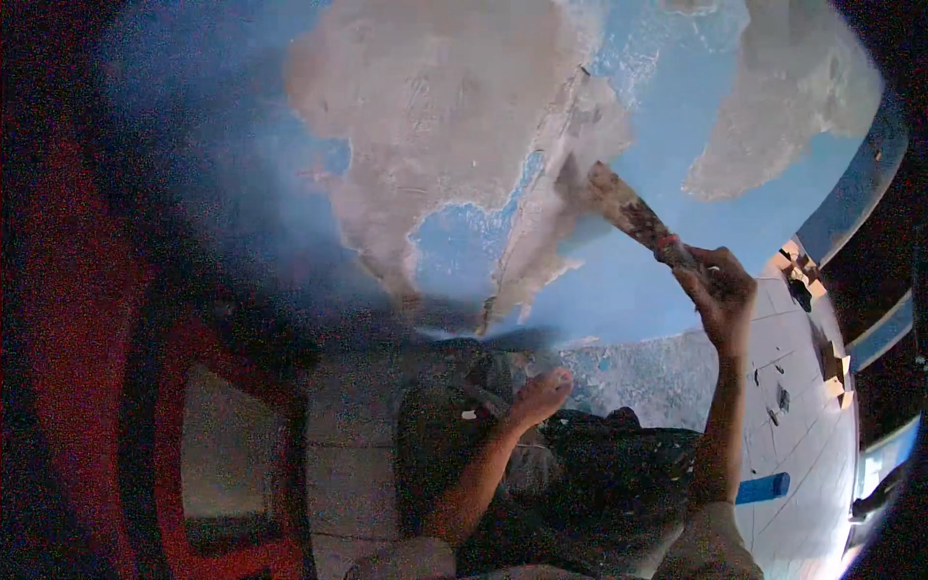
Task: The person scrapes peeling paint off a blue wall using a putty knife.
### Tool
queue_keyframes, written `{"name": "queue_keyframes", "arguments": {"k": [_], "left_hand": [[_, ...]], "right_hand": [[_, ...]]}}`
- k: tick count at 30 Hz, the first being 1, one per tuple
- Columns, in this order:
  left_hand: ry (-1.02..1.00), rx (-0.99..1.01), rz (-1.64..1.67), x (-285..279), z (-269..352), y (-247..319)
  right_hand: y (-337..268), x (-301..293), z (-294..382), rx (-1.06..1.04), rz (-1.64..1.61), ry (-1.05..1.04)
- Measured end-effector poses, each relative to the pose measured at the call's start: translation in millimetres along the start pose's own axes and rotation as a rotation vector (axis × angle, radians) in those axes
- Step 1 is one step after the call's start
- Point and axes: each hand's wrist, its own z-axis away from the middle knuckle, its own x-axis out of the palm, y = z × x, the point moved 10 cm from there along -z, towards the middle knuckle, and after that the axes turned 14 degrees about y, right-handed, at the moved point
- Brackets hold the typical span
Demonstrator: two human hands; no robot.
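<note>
My right hand (718, 293) grips the handle of a putty-smeared scraper (631, 210). The blade's end is at the wall (623, 290), which has blue paint and large grey patches of filler (442, 87). A thin crack-like line (507, 250) runs diagonally down the wall, left of the scraper. Lower down, my left hand (544, 395) hovers in front of my body with its fingers curled, and nothing shows in it. Below the blue paint is a rough, pale strip of wall (638, 377).
A blue cylindrical object (761, 487) lies by my right forearm on the white tiled floor (790, 449). Small dark scraps (783, 399) and cardboard pieces (837, 373) lie farther right. A red-framed structure (170, 449) stands in shadow at left.
</note>
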Motion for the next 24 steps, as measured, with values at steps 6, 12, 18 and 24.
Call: {"name": "queue_keyframes", "arguments": {"k": [6, 12, 18, 24], "left_hand": [[0.032, 0.269, 0.060, 1.4, -3.2, 27.2], [0.119, 0.399, 0.078, -19.6, 8.3, 45.1], [0.049, 0.098, -0.050, -9.3, 1.3, 26.3], [0.040, 0.271, 0.064, -9.7, 7.7, 43.9]], "right_hand": [[-1.7, 26.9, -7.9, -0.189, -0.001, -0.100], [-31.9, 16.9, -3.3, -0.303, 0.044, -0.139], [-39.9, 6.5, -16.5, -0.081, 0.063, -0.104], [-44.2, 15.7, -9.3, -0.358, -0.071, -0.082]]}}
